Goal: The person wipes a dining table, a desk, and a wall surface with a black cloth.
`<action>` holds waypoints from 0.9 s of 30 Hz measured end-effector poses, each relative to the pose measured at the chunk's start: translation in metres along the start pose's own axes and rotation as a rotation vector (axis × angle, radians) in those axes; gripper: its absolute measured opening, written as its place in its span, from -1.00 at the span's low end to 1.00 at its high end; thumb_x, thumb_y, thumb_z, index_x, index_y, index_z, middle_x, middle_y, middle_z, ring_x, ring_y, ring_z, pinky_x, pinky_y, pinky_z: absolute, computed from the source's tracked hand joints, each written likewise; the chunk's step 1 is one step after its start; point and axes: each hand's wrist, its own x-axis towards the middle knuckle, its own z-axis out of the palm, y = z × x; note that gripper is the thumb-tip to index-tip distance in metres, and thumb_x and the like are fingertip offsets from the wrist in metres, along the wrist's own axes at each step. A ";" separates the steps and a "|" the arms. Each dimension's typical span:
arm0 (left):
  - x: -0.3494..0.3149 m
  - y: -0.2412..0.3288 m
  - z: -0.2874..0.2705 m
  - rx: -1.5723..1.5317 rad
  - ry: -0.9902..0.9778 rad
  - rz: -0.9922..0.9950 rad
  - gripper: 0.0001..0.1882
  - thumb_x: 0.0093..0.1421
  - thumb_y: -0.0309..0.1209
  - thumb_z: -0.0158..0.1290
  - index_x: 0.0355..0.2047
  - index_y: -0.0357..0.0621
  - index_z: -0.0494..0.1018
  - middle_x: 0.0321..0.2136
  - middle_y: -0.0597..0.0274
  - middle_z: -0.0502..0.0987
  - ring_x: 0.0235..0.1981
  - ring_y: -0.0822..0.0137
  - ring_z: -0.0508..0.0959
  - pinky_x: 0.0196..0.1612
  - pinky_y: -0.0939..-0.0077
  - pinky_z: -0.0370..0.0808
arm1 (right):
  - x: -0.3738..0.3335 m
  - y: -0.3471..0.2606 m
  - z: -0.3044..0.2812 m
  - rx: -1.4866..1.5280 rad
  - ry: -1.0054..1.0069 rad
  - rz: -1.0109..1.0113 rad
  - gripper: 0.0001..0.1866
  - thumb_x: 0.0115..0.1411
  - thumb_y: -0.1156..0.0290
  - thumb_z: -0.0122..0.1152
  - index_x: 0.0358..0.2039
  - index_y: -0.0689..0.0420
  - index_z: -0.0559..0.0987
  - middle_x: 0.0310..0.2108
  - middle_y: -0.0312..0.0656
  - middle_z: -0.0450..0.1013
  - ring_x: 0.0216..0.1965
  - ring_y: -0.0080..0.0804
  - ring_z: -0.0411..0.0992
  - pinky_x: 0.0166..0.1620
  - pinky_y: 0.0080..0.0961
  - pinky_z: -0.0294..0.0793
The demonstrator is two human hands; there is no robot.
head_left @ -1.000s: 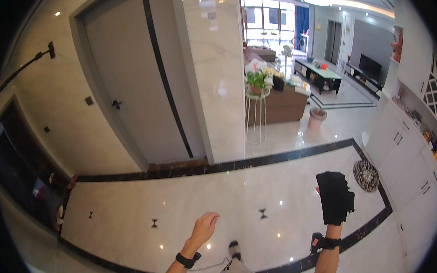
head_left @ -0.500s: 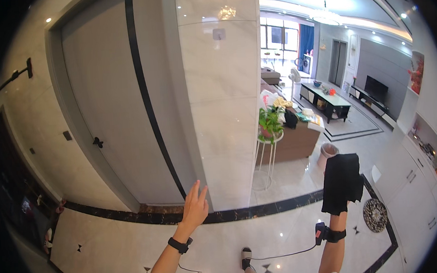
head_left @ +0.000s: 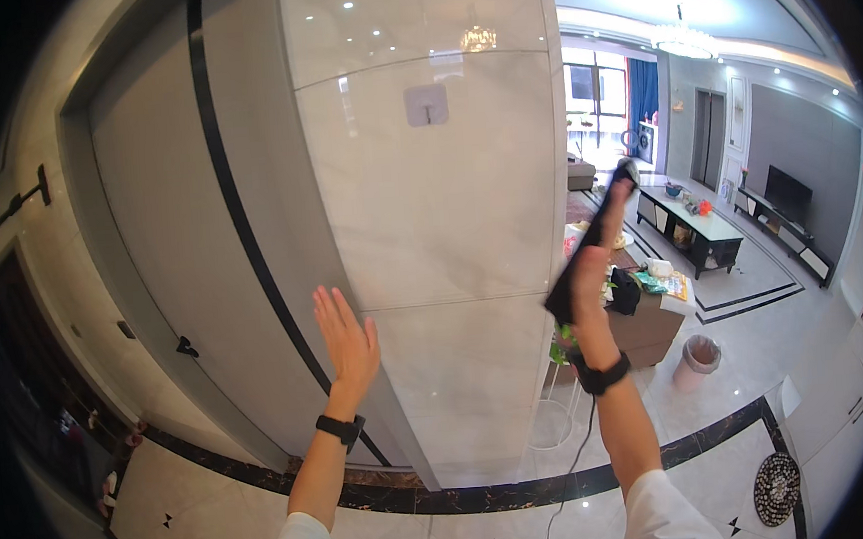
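Observation:
A black cloth is in my right hand, raised beside the right edge of the tiled wall column. It is seen nearly edge-on, lying along the palm and fingers. Whether it touches the wall I cannot tell. My left hand holds nothing and is lifted with its fingers stretched up, in front of the column's left edge by the grey door. Higher on the column is a pale square adhesive hook. Dark bands circle both wrists, and a cable hangs from the right one.
Right of the column, a potted plant is partly hidden by my right arm. Behind it stand a brown sofa with things on top, a pink waste bin and a coffee table. A round patterned mat lies at right.
Both hands have risen. The right one has swung left toward the column, turning the black cloth from broad face to edge. The column now looks closer and larger.

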 end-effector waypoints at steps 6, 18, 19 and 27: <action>0.027 -0.027 0.082 0.014 0.050 0.032 -0.16 0.21 -0.34 -0.04 0.27 -0.63 -0.24 0.31 -0.48 -0.27 0.36 -0.32 -0.27 0.35 -0.13 -0.31 | -0.042 0.078 0.078 -0.695 -0.478 -0.324 -0.22 0.13 0.00 0.06 0.30 0.10 0.20 0.35 0.04 0.01 0.37 -0.05 -0.05 0.33 0.02 -0.13; 0.016 -0.074 0.079 -0.034 0.119 0.131 -0.13 0.18 -0.31 -0.07 0.30 -0.54 -0.28 0.31 -0.48 -0.26 0.35 -0.37 -0.25 0.33 -0.18 -0.25 | 0.113 0.072 0.104 -0.811 -0.311 -0.428 -0.30 0.17 0.26 -0.01 0.33 0.10 0.13 0.38 -0.02 -0.06 0.39 -0.08 -0.10 0.36 -0.07 -0.21; 0.014 -0.075 0.085 -0.015 0.117 0.155 -0.14 0.19 -0.29 -0.08 0.29 -0.56 -0.27 0.31 -0.48 -0.26 0.35 -0.37 -0.25 0.33 -0.19 -0.25 | 0.135 0.072 0.110 -0.827 -0.268 -0.466 -0.35 0.23 0.26 -0.07 0.33 0.08 0.13 0.38 -0.04 -0.04 0.39 -0.09 -0.09 0.36 -0.10 -0.20; 0.014 -0.071 0.095 -0.044 0.100 0.230 -0.13 0.20 -0.25 -0.10 0.26 -0.66 -0.26 0.30 -0.53 -0.27 0.34 -0.41 -0.28 0.32 -0.22 -0.29 | 0.217 0.043 0.209 -0.880 -0.009 -0.623 -0.38 0.31 0.05 -0.13 0.29 0.13 0.20 0.33 0.02 0.07 0.35 -0.04 0.01 0.34 -0.03 -0.13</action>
